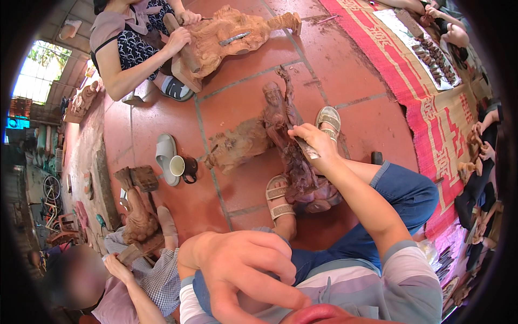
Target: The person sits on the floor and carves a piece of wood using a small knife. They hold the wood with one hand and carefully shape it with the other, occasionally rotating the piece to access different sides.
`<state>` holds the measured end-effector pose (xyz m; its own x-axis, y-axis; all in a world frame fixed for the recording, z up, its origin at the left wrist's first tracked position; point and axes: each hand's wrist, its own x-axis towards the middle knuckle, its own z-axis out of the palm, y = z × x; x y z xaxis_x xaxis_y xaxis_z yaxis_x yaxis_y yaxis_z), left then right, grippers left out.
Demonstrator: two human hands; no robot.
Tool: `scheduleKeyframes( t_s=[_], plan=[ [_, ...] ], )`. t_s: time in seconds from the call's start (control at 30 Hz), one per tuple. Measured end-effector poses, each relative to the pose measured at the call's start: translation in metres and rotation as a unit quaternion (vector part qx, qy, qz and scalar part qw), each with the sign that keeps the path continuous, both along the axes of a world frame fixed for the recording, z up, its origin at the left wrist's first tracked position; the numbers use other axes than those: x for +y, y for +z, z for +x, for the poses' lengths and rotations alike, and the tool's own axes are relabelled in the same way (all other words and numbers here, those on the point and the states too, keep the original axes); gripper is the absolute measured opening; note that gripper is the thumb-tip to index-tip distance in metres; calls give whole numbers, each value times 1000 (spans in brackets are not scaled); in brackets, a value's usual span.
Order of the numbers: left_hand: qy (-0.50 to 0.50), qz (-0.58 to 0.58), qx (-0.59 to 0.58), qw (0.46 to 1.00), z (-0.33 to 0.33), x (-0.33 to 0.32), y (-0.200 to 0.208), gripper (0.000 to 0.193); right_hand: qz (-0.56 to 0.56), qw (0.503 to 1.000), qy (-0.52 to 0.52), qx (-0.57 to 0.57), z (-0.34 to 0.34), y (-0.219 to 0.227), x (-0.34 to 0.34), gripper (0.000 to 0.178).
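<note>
My right hand [318,144] is closed on a small flat strip [307,148], pale and worn at one end, whose exact kind I cannot make out. It is beside the upper part of a dark reddish-brown carved wooden figure [278,116], which stands tilted between my sandaled feet. The figure has a bearded head, a long staff and a broad carved base [313,197]. My left hand [243,270] is raised close to the camera, away from the carving. Its fingers are loosely bent and apart, with nothing visible in them.
A rough wood piece [237,144] lies behind the figure. A dark mug [184,168] and grey slipper [166,154] are on the tiles to the left. Across from me, a person works on a large pale carving [232,40]; another sits lower left. A red patterned mat [388,59] lies right.
</note>
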<state>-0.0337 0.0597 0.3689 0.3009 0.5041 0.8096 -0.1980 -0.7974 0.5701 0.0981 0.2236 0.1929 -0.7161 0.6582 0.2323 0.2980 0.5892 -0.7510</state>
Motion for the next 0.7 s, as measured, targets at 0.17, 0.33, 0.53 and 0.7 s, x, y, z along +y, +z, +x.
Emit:
scheduleKeyframes(
  t_s=[0.17, 0.33, 0.53, 0.7],
  plan=[
    [11, -40, 39, 998, 1, 2, 12, 26, -9, 999, 32, 32, 12, -16, -4, 13],
    [-35, -71, 31, 996, -2, -1, 12, 26, 4, 1000, 7, 6, 2, -8, 2, 18],
    [-4, -7, 49, 999, 4, 5, 9, 26, -6, 999, 32, 15, 1, -8, 2, 10],
    [34, -29, 1, 999, 7, -3, 8, 30, 58, 998, 13, -19, 3, -7, -3, 13]
  ],
)
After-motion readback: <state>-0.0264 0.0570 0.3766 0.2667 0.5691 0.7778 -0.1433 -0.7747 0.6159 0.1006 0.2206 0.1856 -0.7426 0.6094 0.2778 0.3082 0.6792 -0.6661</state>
